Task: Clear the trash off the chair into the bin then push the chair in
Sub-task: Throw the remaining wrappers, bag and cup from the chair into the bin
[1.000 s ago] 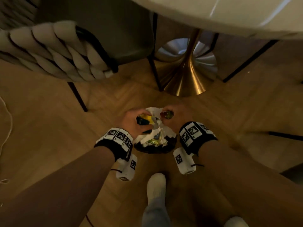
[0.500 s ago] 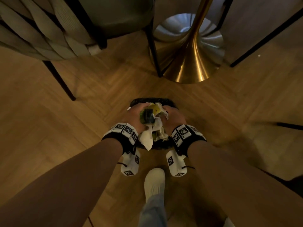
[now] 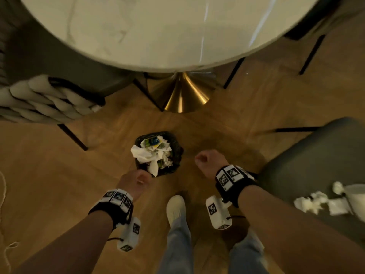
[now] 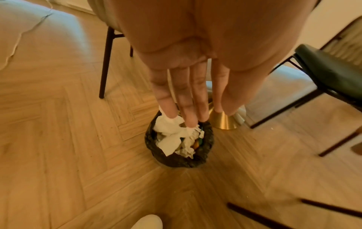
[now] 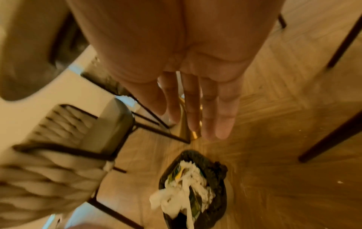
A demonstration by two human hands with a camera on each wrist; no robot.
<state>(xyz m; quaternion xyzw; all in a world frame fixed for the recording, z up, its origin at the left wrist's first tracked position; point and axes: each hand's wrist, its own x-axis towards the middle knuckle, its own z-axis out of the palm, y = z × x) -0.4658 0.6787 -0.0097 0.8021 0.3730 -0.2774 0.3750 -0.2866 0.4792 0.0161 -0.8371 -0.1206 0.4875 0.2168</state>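
Hands: both empty, fingers straight and loose per wrist views; head view foreshortens them so they look balled.
Left hand [image 3: 136,181]: just above near rim of bin [image 3: 177,149], fingers [image 4: 188,99] pointing down over the paper.
Right hand [image 3: 207,161]: beside bin on its right, well clear of rim, fingers [image 5: 225,114] hanging over bare floor [image 3: 49,175].
Bin: small, dark liner, on floor ahead of feet, piled with crumpled tissue [image 3: 146,155] and a wrapper [image 3: 151,142]; one tissue strip drooping over near rim.
Trash left: more tissues [image 3: 310,202] on dark seat of chair [image 3: 316,155], far right in head view; something white at frame edge beside them, unclear.
Key relation: chair and leftover tissues to right of both hands; right hand nearer, sits between bin and chair. Likely reach: rightward, then back left to bin.
Progress: judged partway; chair not yet cleared, not yet pushed in.
View gaps: leftover tissues only in head view; open fingers only in wrist views.
Other: round worktop [image 3: 158,30] with gold base [image 3: 183,95]; woven-back chair [image 3: 43,99] at left.
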